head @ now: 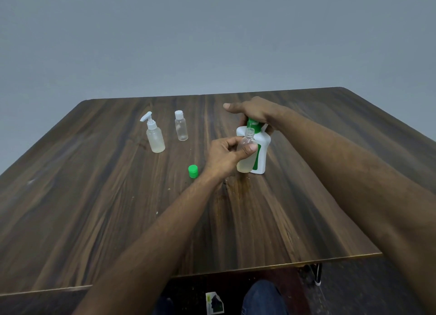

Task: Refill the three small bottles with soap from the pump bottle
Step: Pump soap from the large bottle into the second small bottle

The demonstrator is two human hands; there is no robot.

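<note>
a: nearest us, what do we see on the counter (118, 220)?

b: a loose green cap (193, 171), just left of our left hand (225, 157).

a: and that hand's grip?

b: thumb and fingers curl round an uncapped small clear bottle (245, 157), which stands touching the front of the white pump bottle (262, 149). pale soap fills its lower part, and its open neck sits under the green pump spout (254, 124).

a: the right hand (256, 111)?

b: it rests on top of the pump head, thumb stretched left, fingers bent down behind the bottle's neck.

a: farther back?

b: well to the left stand a small pump-top bottle (154, 135) and, beside it, a small flip-cap bottle (181, 126), both upright and capped.
</note>
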